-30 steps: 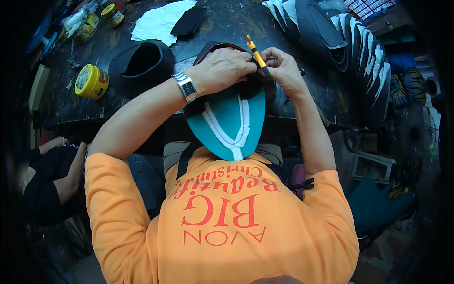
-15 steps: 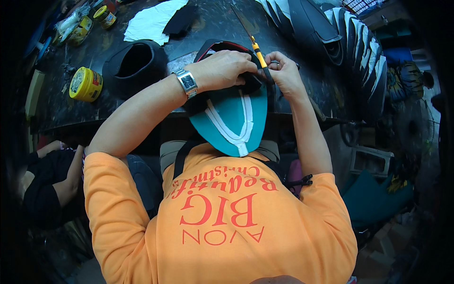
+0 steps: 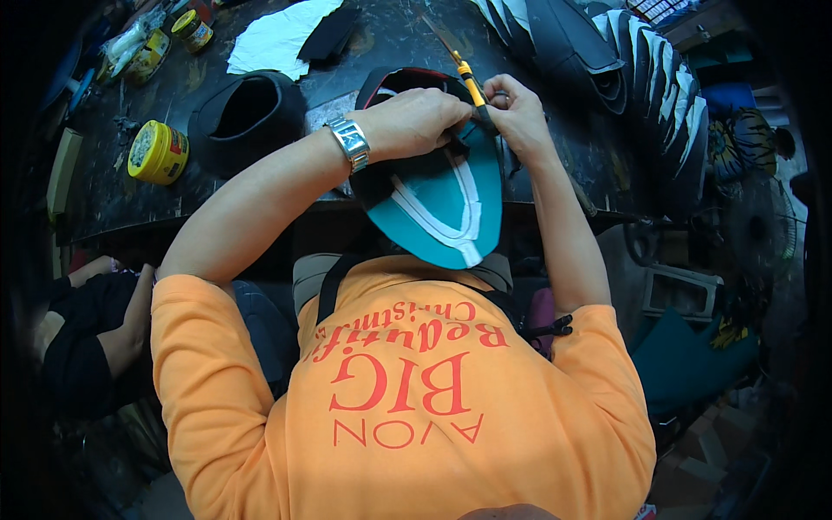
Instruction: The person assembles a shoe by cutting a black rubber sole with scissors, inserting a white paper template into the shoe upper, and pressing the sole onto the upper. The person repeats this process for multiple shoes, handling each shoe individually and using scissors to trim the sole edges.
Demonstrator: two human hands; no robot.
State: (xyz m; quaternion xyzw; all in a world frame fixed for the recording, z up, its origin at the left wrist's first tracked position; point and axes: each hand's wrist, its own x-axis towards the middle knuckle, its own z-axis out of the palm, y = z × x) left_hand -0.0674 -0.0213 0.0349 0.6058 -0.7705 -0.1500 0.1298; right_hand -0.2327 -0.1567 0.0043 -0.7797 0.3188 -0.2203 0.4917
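Teal piece (image 3: 429,198): overhanging the table's (image 3: 390,43) near edge, perhaps for easier reach.
Left hand (image 3: 414,123): curled closed on its top, probably steadying.
Right hand (image 3: 519,114): fingers bent beside the tool (image 3: 470,81); grip unclear.
Tool: aimed toward table's far side, perhaps for safety.

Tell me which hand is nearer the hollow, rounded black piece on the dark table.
Left: the left hand is right of the black piece; the right hand is farther off, same side.

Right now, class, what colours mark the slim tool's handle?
The handle is yellow and black, clearest in the head view.
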